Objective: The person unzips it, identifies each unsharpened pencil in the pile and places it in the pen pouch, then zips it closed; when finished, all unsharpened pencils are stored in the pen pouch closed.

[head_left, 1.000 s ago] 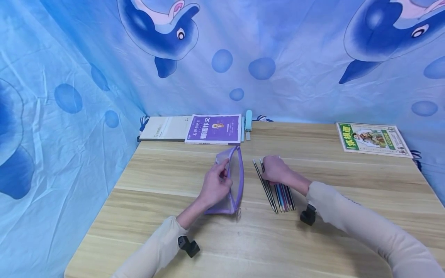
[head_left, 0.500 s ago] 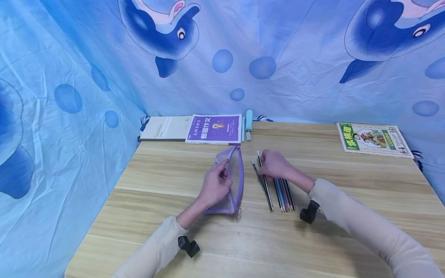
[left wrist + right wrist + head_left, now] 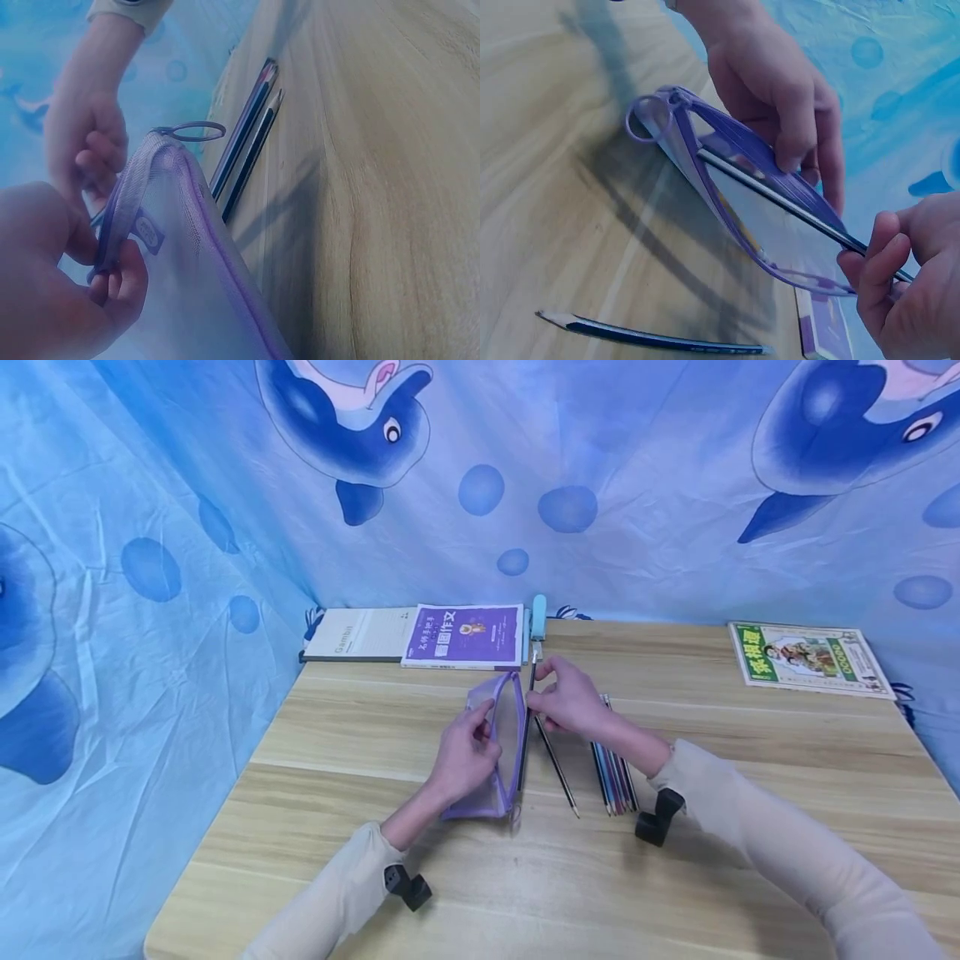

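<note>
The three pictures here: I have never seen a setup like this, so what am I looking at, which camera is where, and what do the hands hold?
No machine: a person works at a wooden table with bare hands. The wide picture comes from a camera on the head, looking down; the two close-ups come from small cameras strapped to each wrist.

The left hand holds open the edge of a purple mesh pencil pouch. The right hand pinches a dark pencil and has its tip inside the pouch mouth.

On the table lie one loose pencil, a row of coloured pencils, a purple book, a pale notebook, a light blue stapler-like object and a green booklet. A blue dolphin sheet hangs behind.
</note>
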Action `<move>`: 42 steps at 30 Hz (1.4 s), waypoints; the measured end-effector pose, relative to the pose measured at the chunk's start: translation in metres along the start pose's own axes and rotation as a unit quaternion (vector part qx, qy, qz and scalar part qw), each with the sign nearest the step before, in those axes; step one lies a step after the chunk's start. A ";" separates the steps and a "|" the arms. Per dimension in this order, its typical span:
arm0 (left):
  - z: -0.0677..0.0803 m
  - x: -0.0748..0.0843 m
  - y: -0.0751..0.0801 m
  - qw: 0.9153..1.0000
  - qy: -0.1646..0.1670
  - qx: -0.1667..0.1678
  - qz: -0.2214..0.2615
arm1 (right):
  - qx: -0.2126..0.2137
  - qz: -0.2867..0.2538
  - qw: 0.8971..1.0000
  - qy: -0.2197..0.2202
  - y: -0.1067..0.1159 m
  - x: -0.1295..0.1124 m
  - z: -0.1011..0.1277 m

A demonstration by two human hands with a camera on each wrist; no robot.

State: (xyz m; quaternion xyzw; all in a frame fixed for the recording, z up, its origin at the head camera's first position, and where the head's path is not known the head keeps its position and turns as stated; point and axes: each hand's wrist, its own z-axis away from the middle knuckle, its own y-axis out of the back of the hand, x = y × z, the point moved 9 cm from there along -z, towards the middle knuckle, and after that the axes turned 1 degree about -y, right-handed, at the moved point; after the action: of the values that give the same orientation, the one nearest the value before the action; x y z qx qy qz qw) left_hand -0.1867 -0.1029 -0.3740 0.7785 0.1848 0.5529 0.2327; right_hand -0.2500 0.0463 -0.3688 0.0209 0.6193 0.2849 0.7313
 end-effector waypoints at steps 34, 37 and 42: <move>0.002 0.006 0.005 1.000 -0.016 0.024 0.002 | -0.009 -0.033 0.999 0.007 -0.044 0.009 -0.001; 0.003 0.007 0.006 0.999 -0.024 0.030 0.003 | -0.012 -0.032 0.999 0.005 -0.045 0.008 -0.001; 0.003 0.010 0.008 0.999 -0.035 0.042 0.001 | -0.008 -0.013 1.000 0.011 -0.044 0.006 -0.001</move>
State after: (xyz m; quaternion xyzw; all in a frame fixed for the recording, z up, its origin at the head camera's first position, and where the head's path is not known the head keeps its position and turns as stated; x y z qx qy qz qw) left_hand -0.1804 -0.1048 -0.3630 0.8068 0.1983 0.5171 0.2057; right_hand -0.2329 0.0115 -0.3910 0.0041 0.6253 0.2805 0.7282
